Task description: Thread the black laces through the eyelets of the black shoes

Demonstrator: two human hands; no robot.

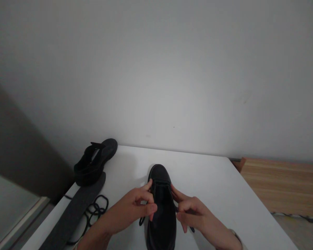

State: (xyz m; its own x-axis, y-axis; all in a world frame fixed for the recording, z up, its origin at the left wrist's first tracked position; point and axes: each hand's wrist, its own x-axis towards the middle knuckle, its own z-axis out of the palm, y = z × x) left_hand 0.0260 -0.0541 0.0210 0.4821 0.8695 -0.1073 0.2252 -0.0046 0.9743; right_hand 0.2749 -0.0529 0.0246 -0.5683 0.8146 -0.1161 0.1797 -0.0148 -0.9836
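White tabletop (206, 180), beside a wood-grained panel (281, 187), is backed by a pale wall (172, 76). Midway across it, a black shoe (161, 208) is touched on either side by the left hand (130, 209) and right hand (195, 210), fingers half-curled; whether anything is gripped cannot be told. At left, a second shoe (86, 177) and black lace (107, 202) are seen.

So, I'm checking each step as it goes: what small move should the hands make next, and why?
Probably ease the dark strands evenly outward: they look like lace ends, one showing near each side of the black shoe, where the left hand and right hand touch opposite sides toward the toe.
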